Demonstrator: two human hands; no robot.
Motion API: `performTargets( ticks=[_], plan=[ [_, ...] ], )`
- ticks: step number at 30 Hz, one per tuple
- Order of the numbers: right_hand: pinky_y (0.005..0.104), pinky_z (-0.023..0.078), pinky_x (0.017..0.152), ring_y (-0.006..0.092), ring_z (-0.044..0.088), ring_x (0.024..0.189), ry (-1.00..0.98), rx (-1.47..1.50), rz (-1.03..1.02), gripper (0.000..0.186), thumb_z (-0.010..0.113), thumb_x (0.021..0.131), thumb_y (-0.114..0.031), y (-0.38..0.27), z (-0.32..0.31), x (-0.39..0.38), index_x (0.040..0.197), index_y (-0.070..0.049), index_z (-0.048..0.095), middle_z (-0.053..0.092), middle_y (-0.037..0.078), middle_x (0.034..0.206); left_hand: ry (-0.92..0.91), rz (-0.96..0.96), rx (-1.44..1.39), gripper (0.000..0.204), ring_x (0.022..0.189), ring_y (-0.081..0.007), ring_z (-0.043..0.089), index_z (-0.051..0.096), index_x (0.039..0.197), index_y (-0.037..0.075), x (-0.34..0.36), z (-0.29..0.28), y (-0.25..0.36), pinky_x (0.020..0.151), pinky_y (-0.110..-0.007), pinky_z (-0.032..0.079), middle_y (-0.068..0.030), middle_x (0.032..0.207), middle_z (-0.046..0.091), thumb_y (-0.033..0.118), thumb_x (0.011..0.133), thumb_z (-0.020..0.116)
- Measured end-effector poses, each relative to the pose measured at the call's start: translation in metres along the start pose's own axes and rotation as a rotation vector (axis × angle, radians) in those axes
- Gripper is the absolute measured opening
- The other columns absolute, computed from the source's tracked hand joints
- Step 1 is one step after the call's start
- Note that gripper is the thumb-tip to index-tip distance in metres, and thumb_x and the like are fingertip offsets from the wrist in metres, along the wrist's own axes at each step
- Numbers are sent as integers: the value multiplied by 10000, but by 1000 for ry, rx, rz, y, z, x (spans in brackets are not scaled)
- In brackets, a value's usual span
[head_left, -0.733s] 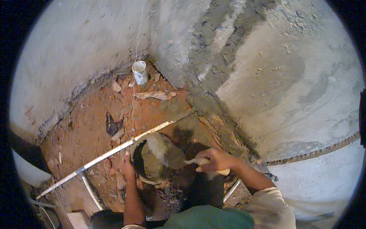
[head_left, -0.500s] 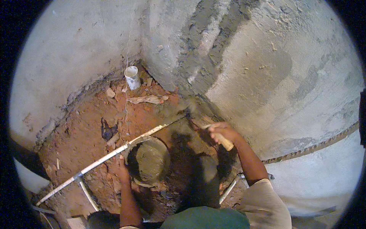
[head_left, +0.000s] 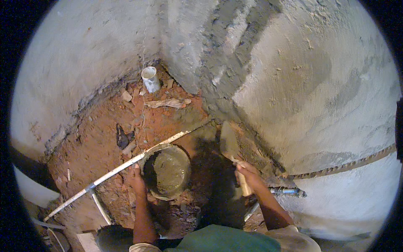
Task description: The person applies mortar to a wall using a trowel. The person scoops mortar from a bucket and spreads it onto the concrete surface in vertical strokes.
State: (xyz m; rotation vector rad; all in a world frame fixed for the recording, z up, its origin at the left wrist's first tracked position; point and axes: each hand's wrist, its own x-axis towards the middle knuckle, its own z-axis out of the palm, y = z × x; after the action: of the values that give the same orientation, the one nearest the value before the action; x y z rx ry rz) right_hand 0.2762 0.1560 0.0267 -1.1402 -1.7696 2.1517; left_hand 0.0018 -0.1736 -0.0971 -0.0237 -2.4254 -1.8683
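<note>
My left hand [head_left: 137, 179] grips the left rim of a round mortar pan [head_left: 187, 170], which is partly filled with wet grey cement. My right hand [head_left: 251, 176] is wrapped round the wooden handle of a trowel [head_left: 228, 140]. Its mortar-smeared blade points away from me, low beside the base of the right wall [head_left: 319, 105], right of the pan. Wet mortar [head_left: 235, 46] is laid in rough streaks up that wall, reaching down into the corner.
A white pipe [head_left: 117, 172] crosses the red soil behind the pan, with a branch toward me. A white tube [head_left: 150, 80] stands near the corner by a hanging string, among rubble. A capped pipe [head_left: 289, 191] juts below my right side. Plastered walls [head_left: 79, 50] enclose the corner.
The trowel has left the pan and moved right to the wall's base, its blade now pointing away from me. My left hand stays on the pan.
</note>
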Motion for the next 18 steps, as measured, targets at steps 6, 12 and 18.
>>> performTargets(
  ticks=[6, 12, 18],
  plan=[
    [328, 484, 643, 194, 591, 737, 54, -291, -101, 198, 592, 854, -226, 9, 43, 37, 906, -40, 544, 589, 78, 798, 6, -4, 82, 373, 574, -111, 321, 443, 583, 1, -4, 6, 25, 519, -296, 266, 27, 595, 374, 214, 868, 556],
    [427, 453, 715, 397, 578, 789, 253, -976, -561, 350, 613, 810, -276, -8, 42, 76, 984, 16, 527, 593, 207, 824, 75, 98, 54, 376, 574, -99, 315, 426, 582, 9, -6, 8, 19, 507, -297, 254, 37, 580, 359, 215, 868, 558],
    [443, 431, 762, 424, 560, 911, 404, -944, -451, 440, 554, 836, -334, -17, 22, 136, 1054, 45, 512, 577, 282, 949, 35, -46, -38, 405, 555, -74, 276, 357, 558, 64, -7, 9, 30, 496, -278, 216, 52, 566, 313, 220, 869, 564]
  ],
)
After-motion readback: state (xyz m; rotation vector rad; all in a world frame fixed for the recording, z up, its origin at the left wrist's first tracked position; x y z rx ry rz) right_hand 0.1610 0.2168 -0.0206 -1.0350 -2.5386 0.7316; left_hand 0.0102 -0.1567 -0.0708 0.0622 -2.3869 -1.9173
